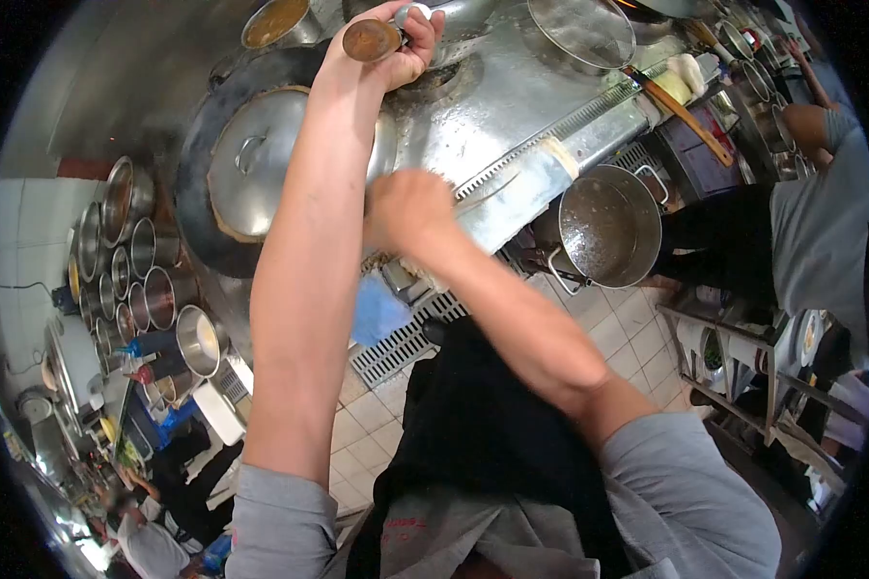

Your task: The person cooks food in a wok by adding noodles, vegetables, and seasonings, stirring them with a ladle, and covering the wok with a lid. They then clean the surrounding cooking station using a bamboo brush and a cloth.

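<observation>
At the top, my left hand [396, 53] is closed around a metal ladle [371, 41], whose small round bowl shows a brown coating. Lower and to the right, my right hand [410, 207] is blurred by motion, its fingers smeared. It is above the stove's front edge, near a blue cloth [378, 311]. Behind my left forearm, a domed metal lid [266, 159] covers part of a large dark wok [193, 183].
A large pot of liquid [610, 227] stands right of the stove. A wooden-handled tool [681, 118] crosses the counter edge. Metal bowls [143, 246] crowd the left side. A co-worker in grey [821, 232] stands at the right; others are at lower left.
</observation>
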Demonstrator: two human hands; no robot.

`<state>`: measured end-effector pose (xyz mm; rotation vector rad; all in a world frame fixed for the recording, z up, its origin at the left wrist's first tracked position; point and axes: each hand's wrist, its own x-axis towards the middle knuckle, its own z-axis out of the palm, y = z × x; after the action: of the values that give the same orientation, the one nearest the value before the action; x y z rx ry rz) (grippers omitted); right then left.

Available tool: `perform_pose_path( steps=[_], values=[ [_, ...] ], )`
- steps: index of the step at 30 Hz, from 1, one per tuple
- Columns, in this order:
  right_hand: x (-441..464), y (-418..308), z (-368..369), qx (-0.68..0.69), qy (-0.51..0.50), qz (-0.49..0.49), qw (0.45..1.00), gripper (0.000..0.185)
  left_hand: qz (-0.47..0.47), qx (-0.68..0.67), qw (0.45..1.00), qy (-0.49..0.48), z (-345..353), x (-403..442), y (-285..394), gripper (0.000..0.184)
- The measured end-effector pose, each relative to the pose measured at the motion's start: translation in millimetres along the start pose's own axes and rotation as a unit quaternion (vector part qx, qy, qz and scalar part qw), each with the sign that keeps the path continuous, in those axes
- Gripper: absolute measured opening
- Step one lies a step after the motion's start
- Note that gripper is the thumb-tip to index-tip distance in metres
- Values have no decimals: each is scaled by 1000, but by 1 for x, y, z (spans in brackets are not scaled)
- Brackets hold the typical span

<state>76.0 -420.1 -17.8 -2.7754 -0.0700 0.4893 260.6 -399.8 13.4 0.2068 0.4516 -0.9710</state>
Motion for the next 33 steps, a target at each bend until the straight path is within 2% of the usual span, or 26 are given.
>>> perform_pose_path(
  steps=[3,4,6,7,9,10,12,15,18,19,20,21,23,25,26,27,29,30,32,33],
  values=[
    [-16,-9,1,49,-24,-54,997,31,42,34,997,54,3,1,3,57],
    [-22,-4,-6,67,-37,-66,995,32,9,31,999,17,2,3,7,74],
    [-25,32,-27,96,-18,-46,994,42,23,23,999,38,1,6,8,77],
    [-20,54,-35,77,28,-33,996,44,35,16,998,48,1,3,9,79],
    [-9,94,-71,87,84,29,992,43,36,-2,999,29,9,-15,-10,80],
    [6,119,-77,33,162,36,986,43,33,-6,999,30,11,-15,-9,80],
    [39,152,-92,-46,185,80,978,39,23,-9,999,43,10,-5,3,80],
    [79,181,-79,-92,224,90,966,28,33,-7,999,41,7,1,9,82],
    [90,159,-44,-130,120,1,984,19,50,-16,997,49,13,-3,1,83],
    [89,142,-21,-144,123,-29,981,16,49,-15,998,45,15,-6,-4,82],
    [77,124,-6,-127,113,-97,981,16,47,-13,998,39,17,-10,-11,81],
    [64,104,4,-152,72,-144,975,16,45,-9,998,33,20,-9,-15,80],
    [21,78,-1,-124,13,-243,962,17,35,-6,999,12,14,-5,-15,67],
    [11,91,-27,-108,-8,-239,965,18,31,-12,999,27,14,-5,-15,57],
    [5,101,-38,-101,-22,-240,965,19,30,-3,999,12,11,-5,-16,43],
    [6,117,-53,-58,27,-216,974,28,36,0,999,10,10,-5,-16,40],
    [14,132,-65,-66,48,-148,986,26,45,9,999,12,10,-5,-21,34],
    [14,127,-55,-63,43,-127,989,25,59,2,997,40,12,-6,-24,32],
    [17,102,-16,-60,38,-81,994,23,44,13,999,26,13,-5,-25,31],
    [7,84,11,-31,62,-114,991,20,35,18,999,19,13,-4,-26,31]
  ],
)
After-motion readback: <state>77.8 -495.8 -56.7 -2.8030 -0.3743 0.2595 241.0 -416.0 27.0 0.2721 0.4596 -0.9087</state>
